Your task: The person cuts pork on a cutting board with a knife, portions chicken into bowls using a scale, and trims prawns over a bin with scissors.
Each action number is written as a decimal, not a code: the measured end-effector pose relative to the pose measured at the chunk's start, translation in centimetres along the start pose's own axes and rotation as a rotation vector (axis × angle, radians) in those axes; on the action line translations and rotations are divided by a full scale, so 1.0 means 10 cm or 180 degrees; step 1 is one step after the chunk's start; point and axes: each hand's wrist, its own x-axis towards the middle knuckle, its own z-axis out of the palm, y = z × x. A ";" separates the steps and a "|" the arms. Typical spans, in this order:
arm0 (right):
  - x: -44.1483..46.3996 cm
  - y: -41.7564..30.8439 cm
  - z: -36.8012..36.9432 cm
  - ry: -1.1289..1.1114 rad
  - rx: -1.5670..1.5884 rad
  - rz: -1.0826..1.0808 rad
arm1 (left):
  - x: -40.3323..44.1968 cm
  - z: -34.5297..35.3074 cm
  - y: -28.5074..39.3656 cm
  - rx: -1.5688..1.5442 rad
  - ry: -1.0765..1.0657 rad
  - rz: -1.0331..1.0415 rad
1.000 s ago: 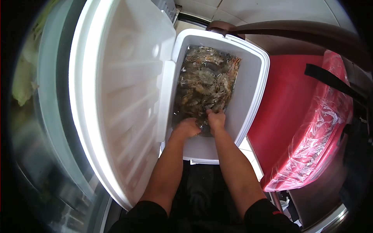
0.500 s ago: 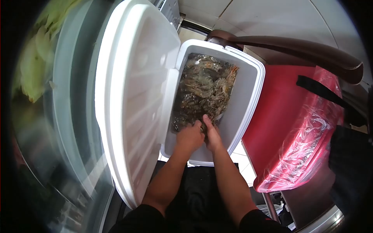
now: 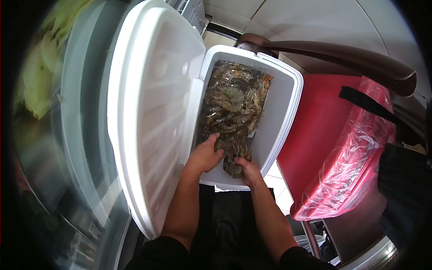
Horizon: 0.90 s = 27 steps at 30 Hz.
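Grey-brown whole shrimp (image 3: 234,101) lie in water in a white cooler box (image 3: 281,114) in front of me. Near the box's close end, my right hand (image 3: 250,172) is closed around a few shrimp (image 3: 232,168), its thumb lying over them. To its left, my left hand (image 3: 206,155) is at the edge of the heap, thumb and forefinger curved round shrimp (image 3: 219,145); its other fingers are mostly hidden beneath. The two hands are apart.
The cooler's white lid (image 3: 153,103) stands upright at the left, beside a glass-fronted case (image 3: 85,112). On the right is a red padded seat (image 3: 310,135) partly wrapped in clear plastic. A brown curved armrest (image 3: 342,51) runs along the tiled wall (image 3: 310,20).
My hands have separated: the left has shifted left, and the right has drawn slightly down toward me with shrimp showing in it. The view has shifted slightly.
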 end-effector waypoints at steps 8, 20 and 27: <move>-0.52 -0.07 0.03 -0.0052 -0.0146 -0.0254 | 0.20 0.49 -0.05 0.0146 0.0119 -0.0436; -0.33 -0.05 -0.03 -0.0582 -0.1272 -0.0616 | 0.17 0.55 0.20 -0.1651 -0.0039 -0.0637; -0.27 -0.02 -0.10 -0.0636 -0.0581 -0.0727 | 0.06 0.60 0.22 -0.2491 -0.0505 -0.0766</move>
